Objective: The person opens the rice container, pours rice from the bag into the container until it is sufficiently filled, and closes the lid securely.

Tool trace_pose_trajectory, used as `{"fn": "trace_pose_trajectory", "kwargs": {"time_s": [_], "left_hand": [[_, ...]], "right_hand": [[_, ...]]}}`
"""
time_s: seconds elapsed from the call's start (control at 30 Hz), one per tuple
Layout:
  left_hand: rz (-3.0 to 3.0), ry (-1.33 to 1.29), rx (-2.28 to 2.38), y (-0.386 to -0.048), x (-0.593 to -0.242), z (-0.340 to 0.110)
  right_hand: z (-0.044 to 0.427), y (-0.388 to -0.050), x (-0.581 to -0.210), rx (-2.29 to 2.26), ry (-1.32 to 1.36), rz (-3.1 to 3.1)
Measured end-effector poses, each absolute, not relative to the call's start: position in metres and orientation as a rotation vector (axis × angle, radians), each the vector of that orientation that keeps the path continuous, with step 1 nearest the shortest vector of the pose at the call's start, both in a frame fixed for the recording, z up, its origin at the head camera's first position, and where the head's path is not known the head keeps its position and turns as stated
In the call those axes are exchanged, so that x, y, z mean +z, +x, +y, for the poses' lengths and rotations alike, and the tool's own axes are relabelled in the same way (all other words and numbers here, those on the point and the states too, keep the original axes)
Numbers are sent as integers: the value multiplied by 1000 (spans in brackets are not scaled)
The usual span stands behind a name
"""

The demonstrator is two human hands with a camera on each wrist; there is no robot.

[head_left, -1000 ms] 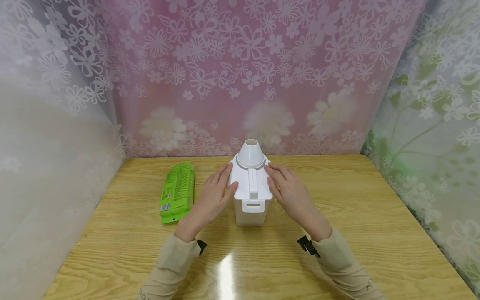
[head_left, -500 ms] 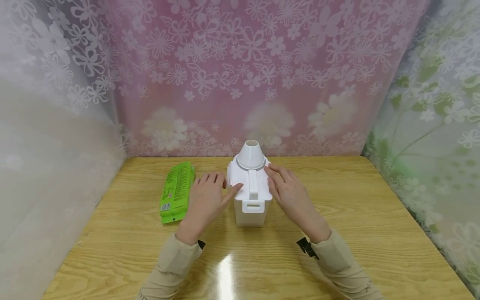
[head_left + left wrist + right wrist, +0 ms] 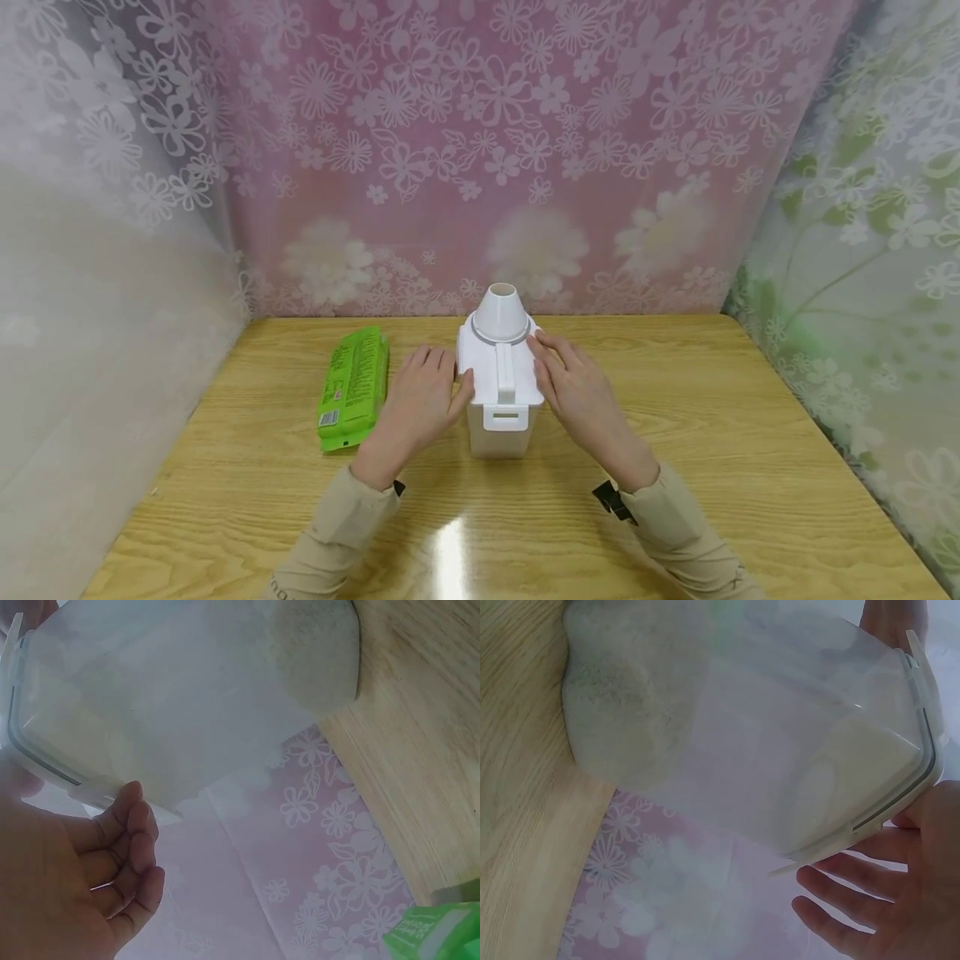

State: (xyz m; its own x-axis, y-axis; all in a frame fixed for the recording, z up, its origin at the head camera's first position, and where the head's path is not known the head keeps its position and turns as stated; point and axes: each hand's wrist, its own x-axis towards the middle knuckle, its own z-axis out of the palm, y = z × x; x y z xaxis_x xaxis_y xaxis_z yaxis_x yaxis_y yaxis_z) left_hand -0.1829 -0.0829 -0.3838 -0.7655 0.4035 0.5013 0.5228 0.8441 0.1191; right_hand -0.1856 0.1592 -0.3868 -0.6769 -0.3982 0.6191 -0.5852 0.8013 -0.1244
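Note:
A tall white lidded storage container [image 3: 504,429] stands mid-table, with a cone-shaped cap [image 3: 502,312] and a raised handle bar on its lid [image 3: 482,358]. Pale grains, perhaps rice, fill the bottom [image 3: 630,694]. On the left, my left hand [image 3: 420,392] curls its fingers against the lid's side latch [image 3: 161,811], which sticks outward. Its thumb lies at the lid's left edge. My right hand [image 3: 585,396] rests relaxed fingers along the lid's right edge, near another outward-standing latch [image 3: 786,868]. The front latch [image 3: 506,417] also stands out slightly.
A green printed soft packet [image 3: 351,387] lies on the wooden table [image 3: 712,467] left of my left hand. Floral curtains [image 3: 480,167] hang behind the table and along both sides.
My left hand has drawn back from flat along the lid's side to curled at its latch, which has swung outward. The thumb moved in over the lid, then back. My right hand barely moved.

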Motion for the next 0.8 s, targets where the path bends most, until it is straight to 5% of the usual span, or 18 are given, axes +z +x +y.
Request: {"fn": "trace_pose_trajectory", "kwargs": {"time_s": [0.8], "left_hand": [[-2548, -740, -386, -187, -385, -84]], "right_hand": [[157, -187, -387, 414, 744, -2343]]}}
